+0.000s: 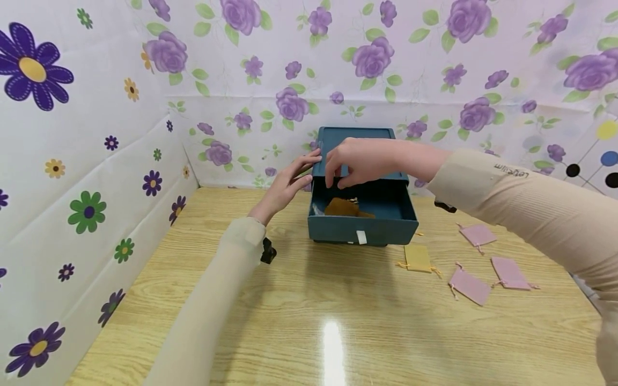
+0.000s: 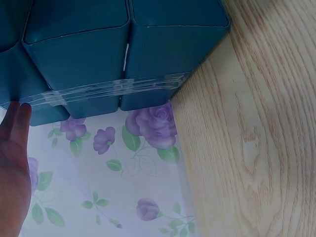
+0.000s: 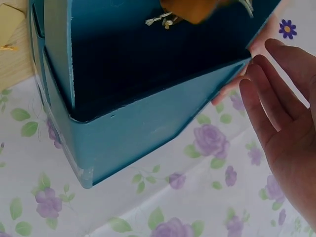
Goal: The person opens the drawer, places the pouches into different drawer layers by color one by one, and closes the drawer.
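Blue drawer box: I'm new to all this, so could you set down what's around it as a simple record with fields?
Blue drawer box: on a wooden table, one drawer pulled open
Drawer front: white tab
Inside: orange-brown item with pale cords
Left hand: fingertips touching the box's left side
Right hand: above the open drawer, nothing seen in its fingers
Right of box: one yellow pouch, three pink pouches
Backdrop: floral sheets

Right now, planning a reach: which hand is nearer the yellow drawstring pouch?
Right hand: above the drawer, left of the pouch. Left hand: farther left, at the drawer unit.
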Available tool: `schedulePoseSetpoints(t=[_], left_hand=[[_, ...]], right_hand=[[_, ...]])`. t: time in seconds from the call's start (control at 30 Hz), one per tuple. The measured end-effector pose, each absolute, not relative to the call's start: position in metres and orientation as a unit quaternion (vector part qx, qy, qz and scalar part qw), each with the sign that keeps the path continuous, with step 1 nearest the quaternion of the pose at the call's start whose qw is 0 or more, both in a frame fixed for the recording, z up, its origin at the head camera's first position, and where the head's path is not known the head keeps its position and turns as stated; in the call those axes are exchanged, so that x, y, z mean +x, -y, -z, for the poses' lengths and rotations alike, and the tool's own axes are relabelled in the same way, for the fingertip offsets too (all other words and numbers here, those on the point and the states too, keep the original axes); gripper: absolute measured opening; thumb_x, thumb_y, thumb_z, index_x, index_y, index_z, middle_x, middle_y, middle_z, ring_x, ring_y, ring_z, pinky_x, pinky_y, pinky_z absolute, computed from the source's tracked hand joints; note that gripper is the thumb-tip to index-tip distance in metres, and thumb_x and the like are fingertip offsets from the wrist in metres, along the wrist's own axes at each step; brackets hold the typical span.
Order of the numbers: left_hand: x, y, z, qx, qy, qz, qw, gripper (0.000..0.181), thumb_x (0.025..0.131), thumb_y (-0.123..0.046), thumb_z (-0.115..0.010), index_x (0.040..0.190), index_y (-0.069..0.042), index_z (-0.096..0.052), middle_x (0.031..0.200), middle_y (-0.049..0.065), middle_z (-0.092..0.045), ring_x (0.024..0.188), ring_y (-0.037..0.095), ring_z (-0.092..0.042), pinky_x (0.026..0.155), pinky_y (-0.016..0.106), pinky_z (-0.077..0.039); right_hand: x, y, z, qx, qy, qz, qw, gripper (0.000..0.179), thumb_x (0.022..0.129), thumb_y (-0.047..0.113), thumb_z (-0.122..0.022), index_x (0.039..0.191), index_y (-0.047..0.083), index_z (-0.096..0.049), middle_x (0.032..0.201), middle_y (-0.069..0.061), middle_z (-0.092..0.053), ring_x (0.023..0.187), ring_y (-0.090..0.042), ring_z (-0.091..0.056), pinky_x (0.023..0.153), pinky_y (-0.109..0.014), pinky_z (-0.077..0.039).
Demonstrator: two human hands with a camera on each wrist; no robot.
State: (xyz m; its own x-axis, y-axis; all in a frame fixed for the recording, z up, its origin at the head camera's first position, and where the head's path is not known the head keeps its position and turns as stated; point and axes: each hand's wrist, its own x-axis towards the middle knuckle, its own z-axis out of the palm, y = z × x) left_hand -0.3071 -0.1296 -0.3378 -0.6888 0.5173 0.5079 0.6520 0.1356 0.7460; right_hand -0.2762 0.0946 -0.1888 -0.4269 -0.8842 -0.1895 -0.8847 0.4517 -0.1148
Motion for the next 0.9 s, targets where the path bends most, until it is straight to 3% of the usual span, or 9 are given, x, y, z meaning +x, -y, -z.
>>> schedulePoseSetpoints(t=[0.17,0.3,0.53,0.7,0.9], left_hand=[[-0.321,0.130,0.350,-0.392,0.747,0.533,0.068,0.044,0.105,-0.004,-0.041,0.148,-0.008,-0.042,0.165,0.003,-0.027,0.149,0.028,-0.034,0.120,0.054,-0.032],[-0.323,0.130,0.352,-0.399,0.741,0.535,0.072,0.042,0.105,-0.009,-0.042,0.147,-0.010,-0.044,0.165,0.001,-0.028,0.149,0.027,-0.035,0.119,0.060,-0.031],[-0.322,0.132,0.352,-0.395,0.745,0.532,0.072,0.043,0.105,-0.005,-0.041,0.147,-0.012,-0.044,0.165,-0.001,-0.028,0.149,0.025,-0.034,0.121,0.052,-0.032],[-0.320,0.131,0.351,-0.390,0.751,0.527,0.074,0.044,0.104,-0.003,-0.041,0.148,-0.008,-0.042,0.165,0.003,-0.026,0.149,0.028,-0.033,0.122,0.050,-0.031],[-0.305,0.128,0.334,-0.398,0.750,0.523,0.074,0.044,0.102,0.004,-0.040,0.145,0.006,-0.041,0.163,0.020,-0.025,0.148,0.039,-0.032,0.122,0.055,-0.030]], right_hand=[[-0.273,-0.107,0.185,-0.522,-0.849,0.029,0.083,0.020,0.093,0.013,-0.069,0.113,0.014,-0.073,0.114,-0.004,-0.068,0.104,-0.020,-0.064,0.088,-0.036,-0.059],[-0.268,-0.117,0.182,-0.520,-0.850,0.057,0.065,0.021,0.093,0.014,-0.069,0.114,0.015,-0.073,0.115,-0.003,-0.069,0.104,-0.020,-0.065,0.089,-0.036,-0.059],[-0.255,-0.130,0.182,-0.524,-0.844,0.107,0.027,0.024,0.094,0.020,-0.069,0.117,0.017,-0.072,0.116,0.000,-0.069,0.106,-0.020,-0.067,0.091,-0.036,-0.059],[-0.240,-0.139,0.191,-0.516,-0.845,0.136,-0.029,0.025,0.094,0.023,-0.068,0.118,0.016,-0.072,0.116,-0.003,-0.070,0.104,-0.019,-0.067,0.091,-0.038,-0.058],[-0.220,-0.153,0.207,-0.484,-0.854,0.162,-0.104,0.024,0.095,0.022,-0.068,0.118,0.018,-0.072,0.112,-0.001,-0.071,0.098,-0.018,-0.066,0.083,-0.038,-0.056]])
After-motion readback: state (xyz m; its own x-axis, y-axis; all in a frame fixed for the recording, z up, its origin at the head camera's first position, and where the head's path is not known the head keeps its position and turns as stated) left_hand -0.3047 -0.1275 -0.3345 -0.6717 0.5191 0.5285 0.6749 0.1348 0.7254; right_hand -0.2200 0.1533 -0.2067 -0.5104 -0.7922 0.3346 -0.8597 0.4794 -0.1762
